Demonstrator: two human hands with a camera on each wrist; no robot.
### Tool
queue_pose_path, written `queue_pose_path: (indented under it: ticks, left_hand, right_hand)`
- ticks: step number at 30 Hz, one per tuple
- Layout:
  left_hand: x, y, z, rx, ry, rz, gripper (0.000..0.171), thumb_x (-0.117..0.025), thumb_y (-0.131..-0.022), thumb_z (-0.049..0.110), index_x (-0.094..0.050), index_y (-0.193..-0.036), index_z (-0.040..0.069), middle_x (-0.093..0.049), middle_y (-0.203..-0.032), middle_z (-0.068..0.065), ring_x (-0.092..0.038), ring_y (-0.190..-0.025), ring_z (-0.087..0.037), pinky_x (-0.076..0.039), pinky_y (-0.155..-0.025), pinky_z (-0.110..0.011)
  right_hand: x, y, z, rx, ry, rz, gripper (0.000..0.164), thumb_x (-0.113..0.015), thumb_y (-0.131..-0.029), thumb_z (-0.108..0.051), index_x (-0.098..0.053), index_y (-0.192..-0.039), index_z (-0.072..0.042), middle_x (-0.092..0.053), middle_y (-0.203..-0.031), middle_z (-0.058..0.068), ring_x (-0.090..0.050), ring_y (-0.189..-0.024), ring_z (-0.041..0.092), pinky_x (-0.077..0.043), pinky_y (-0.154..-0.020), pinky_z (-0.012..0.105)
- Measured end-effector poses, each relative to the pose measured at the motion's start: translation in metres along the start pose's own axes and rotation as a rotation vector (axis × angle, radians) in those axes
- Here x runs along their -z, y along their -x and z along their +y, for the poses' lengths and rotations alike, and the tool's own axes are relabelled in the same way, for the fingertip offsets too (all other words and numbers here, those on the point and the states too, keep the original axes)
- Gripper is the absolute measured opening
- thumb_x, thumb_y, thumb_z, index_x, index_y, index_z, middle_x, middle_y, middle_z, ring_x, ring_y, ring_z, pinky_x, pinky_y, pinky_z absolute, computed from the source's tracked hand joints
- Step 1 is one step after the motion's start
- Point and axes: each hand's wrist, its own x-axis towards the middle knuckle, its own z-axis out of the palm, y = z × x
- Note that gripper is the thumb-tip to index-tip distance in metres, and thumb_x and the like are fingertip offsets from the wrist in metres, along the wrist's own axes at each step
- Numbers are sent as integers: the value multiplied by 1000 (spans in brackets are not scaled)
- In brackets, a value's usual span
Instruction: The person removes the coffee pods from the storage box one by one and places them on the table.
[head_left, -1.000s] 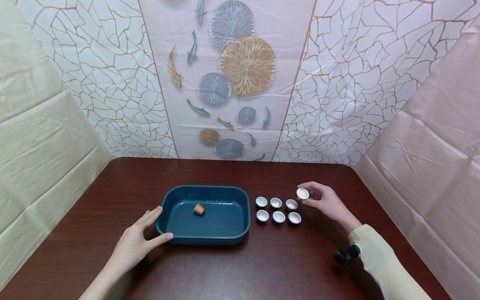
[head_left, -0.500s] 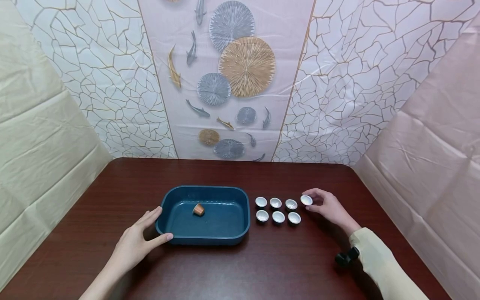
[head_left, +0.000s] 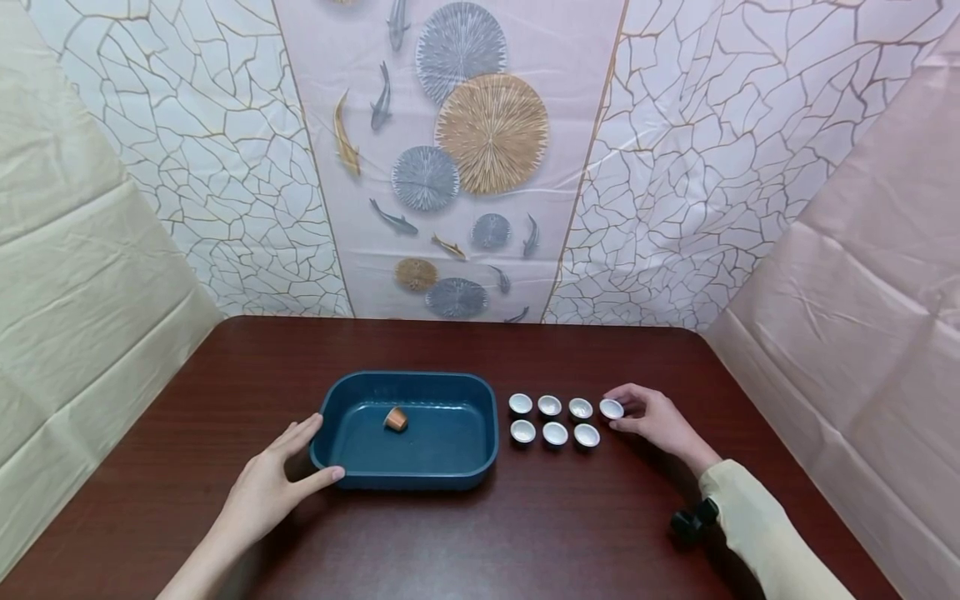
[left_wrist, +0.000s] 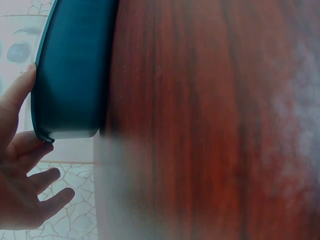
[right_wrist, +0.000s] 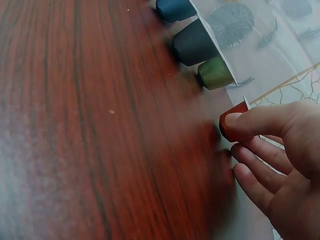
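Observation:
My right hand (head_left: 656,417) pinches an orange-red coffee capsule (right_wrist: 238,126) between thumb and fingers, its silver lid facing up. It is low over the table, at the right end of the far row of capsules. Across the left front corner of a dark teal tray (head_left: 405,482) my left hand (head_left: 266,483) lies spread, thumb on the front rim and index fingertip at the left rim. A copper-coloured capsule (head_left: 396,419) lies on its side inside the tray.
Several capsules with silver lids up stand in two rows right of the tray, including a front-row capsule (head_left: 555,434) in the head view. The right wrist view shows a blue capsule (right_wrist: 175,9), a dark grey capsule (right_wrist: 195,44) and a green capsule (right_wrist: 216,73).
My right hand has lowered the held capsule toward the table and brought it to the end of the far row. The left hand and tray stay where they were.

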Motion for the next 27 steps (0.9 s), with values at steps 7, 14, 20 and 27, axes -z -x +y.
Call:
queue_pose_path:
  ticks: [7,14,20,27]
  left_hand:
    - [0,0,0,-12,1,9,89,-72,-80,61,-42,-151,16,-43,-155,-15,-36,-145,-43,-39,-102,-69]
    - [0,0,-1,-16,-2,13,89,-72,-80,61,-42,-151,16,-43,-155,-15,-36,-145,-43,-39,-101,-69]
    - [0,0,-1,-10,1,9,88,-72,-81,60,-42,-151,17,-43,-156,-14,-36,-145,-42,-39,-102,-69]
    - [-1,0,-1,-9,4,7,88,-73,-81,59,-42,-152,17,-43,-156,-14,-35,-145,-43,-38,-102,-70]
  right_hand:
    - [0,1,-2,-2,5,-2,35,-81,-80,-10,-68,-111,-5,-72,-103,13,-67,-90,11,-56,-80,27]
    - [-1,1,-1,-36,20,-7,34,-81,-80,-11,-68,-112,-8,-72,-104,11,-66,-90,10,-55,-80,23]
    - [-1,2,-1,-44,25,-12,35,-81,-81,-11,-67,-113,-8,-72,-104,11,-67,-91,14,-54,-80,22]
    - [-1,3,-1,-35,41,-7,36,-81,-80,-11,-68,-113,-9,-72,-104,10,-65,-93,12,-55,-83,27]
